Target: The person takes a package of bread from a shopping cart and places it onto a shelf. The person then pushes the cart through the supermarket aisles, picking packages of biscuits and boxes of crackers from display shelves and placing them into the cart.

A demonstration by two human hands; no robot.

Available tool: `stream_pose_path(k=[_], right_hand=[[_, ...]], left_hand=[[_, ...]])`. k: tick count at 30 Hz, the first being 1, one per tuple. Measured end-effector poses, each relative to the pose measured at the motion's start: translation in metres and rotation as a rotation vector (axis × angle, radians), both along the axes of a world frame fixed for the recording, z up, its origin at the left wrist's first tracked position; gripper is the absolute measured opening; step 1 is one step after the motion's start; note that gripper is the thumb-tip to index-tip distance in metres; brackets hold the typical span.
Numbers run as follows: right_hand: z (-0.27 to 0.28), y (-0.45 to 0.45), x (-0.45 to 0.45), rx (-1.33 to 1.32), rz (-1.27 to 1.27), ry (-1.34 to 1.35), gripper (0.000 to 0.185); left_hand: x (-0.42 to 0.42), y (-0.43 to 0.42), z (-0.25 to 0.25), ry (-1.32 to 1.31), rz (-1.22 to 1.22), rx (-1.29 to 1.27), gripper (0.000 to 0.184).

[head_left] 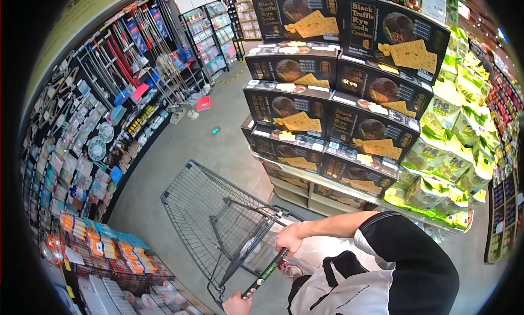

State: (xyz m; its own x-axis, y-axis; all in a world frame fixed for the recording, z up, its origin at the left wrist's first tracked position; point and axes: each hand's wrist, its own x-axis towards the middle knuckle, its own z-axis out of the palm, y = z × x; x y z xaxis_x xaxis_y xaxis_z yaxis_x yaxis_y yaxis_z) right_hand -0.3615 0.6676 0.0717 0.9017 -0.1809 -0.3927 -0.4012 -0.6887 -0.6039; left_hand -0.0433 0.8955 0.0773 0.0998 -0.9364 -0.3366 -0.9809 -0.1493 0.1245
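A grey wire shopping cart stands ahead of me, angled toward the left of the head view. Its dark handle carries a green printed strip. My right hand is closed around the upper end of this handle, the forearm reaching in from the right. Around the lower end my left hand is wrapped, partly cut off by the bottom edge. The wire basket looks bare, apart from a small whitish patch near the handle that I cannot make out.
Stacked black cracker boxes rise close on the right, beside green snack bags. Mops and household goods line the left wall. A low rack with orange packs stands near left. Grey floor runs between them.
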Motion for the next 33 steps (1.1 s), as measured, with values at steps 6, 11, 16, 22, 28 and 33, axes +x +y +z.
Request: stream_pose_path(k=[6, 11, 16, 22, 28, 33], right_hand=[[-0.005, 0.052, -0.043, -0.033, -0.023, -0.019, 0.030], [-0.013, 0.097, -0.079, -0.075, -0.012, -0.010, 0.028], [-0.021, 0.139, -0.114, -0.018, -0.012, 0.008, 0.030], [-0.037, 0.199, -0.152, 0.016, 0.049, -0.037, 0.032], [-0.007, 0.250, -0.179, 0.331, -0.041, 0.248, 0.032], [0.013, 0.298, -0.203, 0.395, -0.067, 0.324, 0.031]], left_hand=[[-0.041, 0.050, -0.003, -0.083, 0.020, 0.039, 0.032], [-0.074, 0.087, 0.004, -0.050, -0.006, 0.109, 0.034], [-0.100, 0.124, 0.000, -0.005, -0.005, 0.263, 0.042], [-0.142, 0.181, 0.005, -0.010, -0.052, 0.265, 0.045], [-0.174, 0.237, 0.017, -0.069, -0.080, 0.149, 0.037], [-0.198, 0.282, 0.028, -0.034, -0.080, 0.097, 0.034]])
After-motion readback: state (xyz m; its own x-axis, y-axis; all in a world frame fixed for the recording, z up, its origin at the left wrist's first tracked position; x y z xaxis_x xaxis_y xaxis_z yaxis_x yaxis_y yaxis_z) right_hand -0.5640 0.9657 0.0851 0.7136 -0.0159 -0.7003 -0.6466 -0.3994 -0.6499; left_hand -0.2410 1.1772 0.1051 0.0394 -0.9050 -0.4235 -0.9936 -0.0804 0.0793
